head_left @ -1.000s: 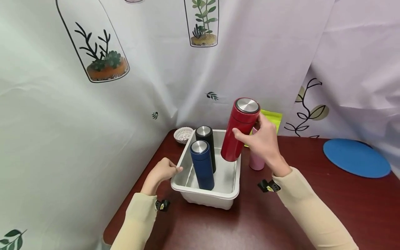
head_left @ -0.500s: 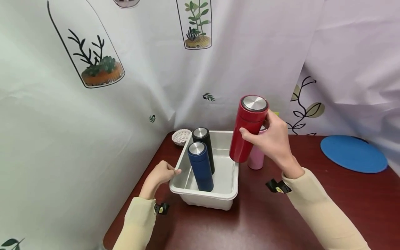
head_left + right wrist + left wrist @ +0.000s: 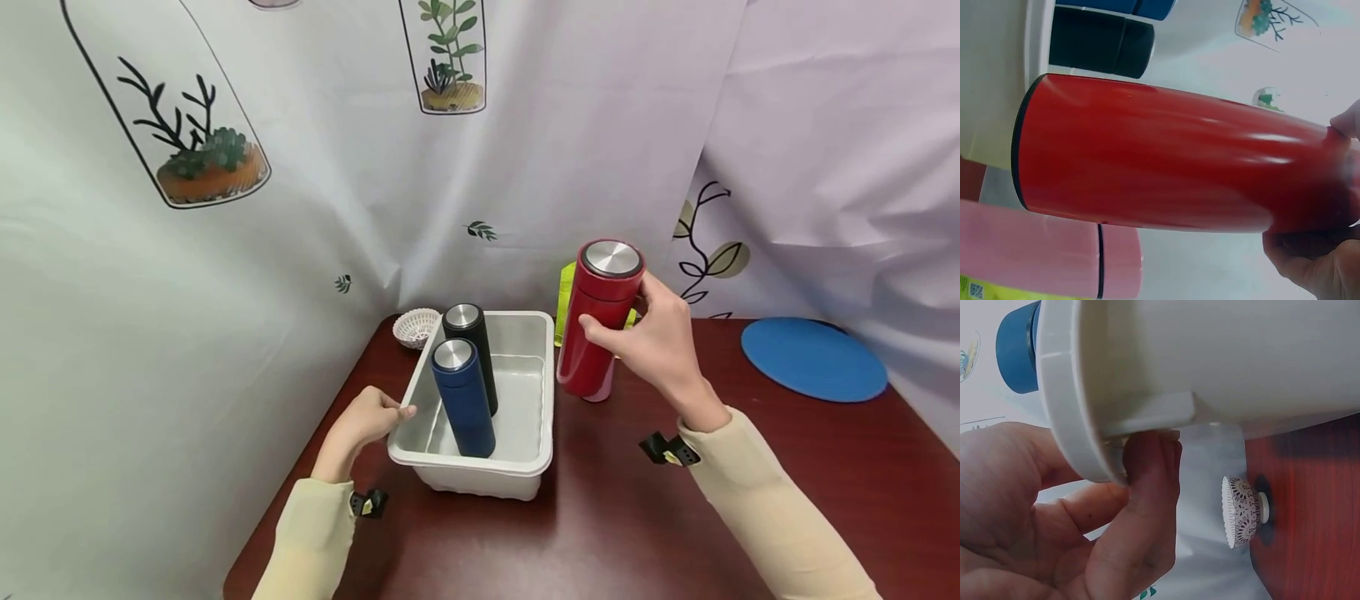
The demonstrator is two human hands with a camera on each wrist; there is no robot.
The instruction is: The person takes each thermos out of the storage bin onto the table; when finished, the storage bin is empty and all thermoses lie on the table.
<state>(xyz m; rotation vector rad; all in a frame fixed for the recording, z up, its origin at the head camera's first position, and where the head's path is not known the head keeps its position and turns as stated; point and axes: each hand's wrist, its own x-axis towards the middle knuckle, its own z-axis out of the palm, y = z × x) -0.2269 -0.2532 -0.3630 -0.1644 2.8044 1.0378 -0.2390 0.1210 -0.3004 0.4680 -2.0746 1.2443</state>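
Note:
My right hand [image 3: 656, 337] grips a red thermos flask [image 3: 596, 333] near its steel-topped lid, just right of the white plastic bin [image 3: 517, 468]. In the right wrist view the red thermos [image 3: 1160, 156] hangs with its base near the bin's rim, beside a pink flask [image 3: 1041, 247]. My left hand [image 3: 365, 425] pinches the bin's left rim; in the left wrist view its fingers [image 3: 1147, 469] curl under the rim. Inside the bin stand a blue thermos [image 3: 467, 404] and, behind it, a black thermos [image 3: 480, 354]. The red thermos mostly hides the pink one in the head view.
A small white openwork bowl [image 3: 416, 328] sits behind the bin at the left. Behind the red thermos shows a lime-green packet [image 3: 564, 300]. A flat blue oval [image 3: 813, 358] lies at the right of the dark red table [image 3: 630, 517]. Printed curtains hang behind.
My right hand has carried the red thermos rightward, from over the bin to past its right rim, in front of the pink flask. My left hand keeps its hold on the rim.

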